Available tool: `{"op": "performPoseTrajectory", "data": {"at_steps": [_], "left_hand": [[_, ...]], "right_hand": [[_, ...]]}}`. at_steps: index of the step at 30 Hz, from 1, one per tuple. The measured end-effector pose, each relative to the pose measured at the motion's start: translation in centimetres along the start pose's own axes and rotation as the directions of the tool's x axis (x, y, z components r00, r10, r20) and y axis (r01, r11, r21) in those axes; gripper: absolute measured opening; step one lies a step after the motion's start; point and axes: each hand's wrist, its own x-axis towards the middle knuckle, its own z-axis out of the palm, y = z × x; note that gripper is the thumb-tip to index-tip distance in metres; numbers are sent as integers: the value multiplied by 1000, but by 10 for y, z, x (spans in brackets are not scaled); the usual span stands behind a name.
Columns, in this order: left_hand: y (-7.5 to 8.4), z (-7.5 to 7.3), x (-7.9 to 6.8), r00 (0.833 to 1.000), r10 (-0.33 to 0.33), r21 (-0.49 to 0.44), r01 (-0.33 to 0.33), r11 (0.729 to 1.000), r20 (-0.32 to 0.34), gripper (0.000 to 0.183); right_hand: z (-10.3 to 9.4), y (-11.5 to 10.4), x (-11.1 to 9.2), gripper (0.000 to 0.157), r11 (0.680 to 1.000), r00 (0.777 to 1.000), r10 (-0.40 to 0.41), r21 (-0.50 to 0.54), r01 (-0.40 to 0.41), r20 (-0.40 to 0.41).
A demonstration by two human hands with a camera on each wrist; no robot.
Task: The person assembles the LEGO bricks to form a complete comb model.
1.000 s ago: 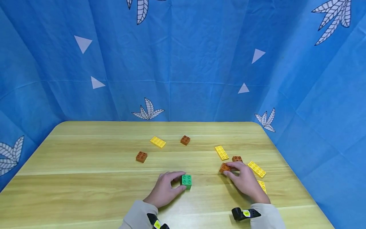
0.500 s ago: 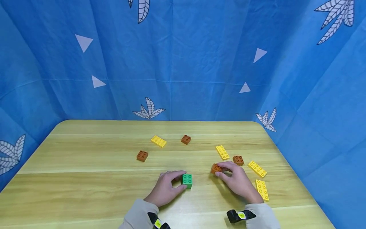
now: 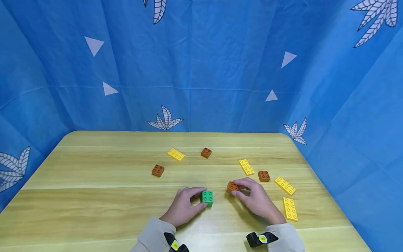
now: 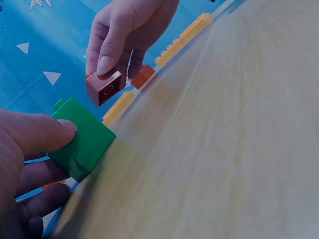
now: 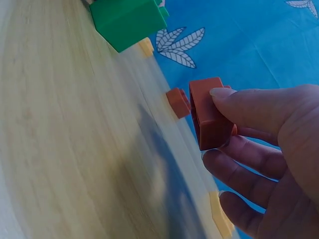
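Note:
On the table in front of me stands a green toy brick (image 3: 207, 198), its studs facing up. My left hand (image 3: 183, 207) pinches it between thumb and fingers; the left wrist view shows the thumb against the green brick's side (image 4: 85, 142). To the right, my right hand (image 3: 258, 199) grips a brown four-stud brick (image 3: 232, 187) by its sides. That brown brick (image 5: 207, 112) is held above the tabletop, its hollow underside partly visible in the left wrist view. A gap separates the two held bricks.
Loose brown bricks lie at the back (image 3: 206, 152), at left (image 3: 158, 170) and at right (image 3: 263, 176). Yellow flat eight-stud plates rest at the back left (image 3: 176, 154) and on the right (image 3: 246, 167), with others (image 3: 284, 185) nearby. A blue patterned curtain (image 3: 189, 70) hangs behind the wooden table.
My right hand has moved left with the brown brick, away from the other brown brick and the yellow plates. The left hand stays on the green brick.

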Motion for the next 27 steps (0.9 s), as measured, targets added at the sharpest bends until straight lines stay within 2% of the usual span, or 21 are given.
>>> {"op": "performPoseTrajectory", "data": {"at_steps": [11, 20, 27], "left_hand": [[-3, 1, 2, 999, 35, 18, -35, 999, -13, 45], [-3, 1, 1, 999, 48, 24, -47, 999, -17, 45], [-4, 1, 1, 998, 54, 29, -54, 998, -18, 45]], "right_hand": [[4, -10, 1, 33, 999, 999, -48, 3, 48, 13], [7, -17, 2, 31, 997, 997, -71, 6, 71, -26], [13, -25, 1, 31, 992, 991, -125, 22, 126, -40]]}}
